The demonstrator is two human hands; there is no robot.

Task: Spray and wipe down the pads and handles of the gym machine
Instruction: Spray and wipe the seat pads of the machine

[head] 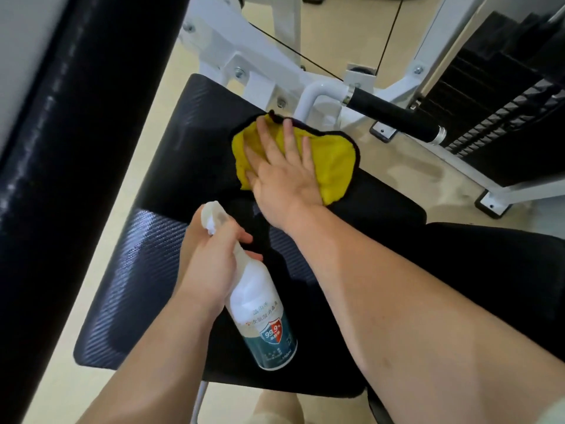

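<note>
The left hand [211, 267] grips the spray bottle [266, 328] by its neck over the 6 o'clock end of the black seat pad [146, 264]. The right hand [284, 179], fingers straight, presses the yellow cloth [336, 166] flat at the pad's 12 o'clock end. The black handle [394, 116] lies at 2 o'clock from the cloth.

Centre frame: right hand [282, 169], fingers flat, presses yellow cloth [333, 162] onto black seat pad [146, 255]. Lower centre: left hand [208, 264] grips spray bottle [260, 307]. Upper right: black handle [394, 113].
</note>
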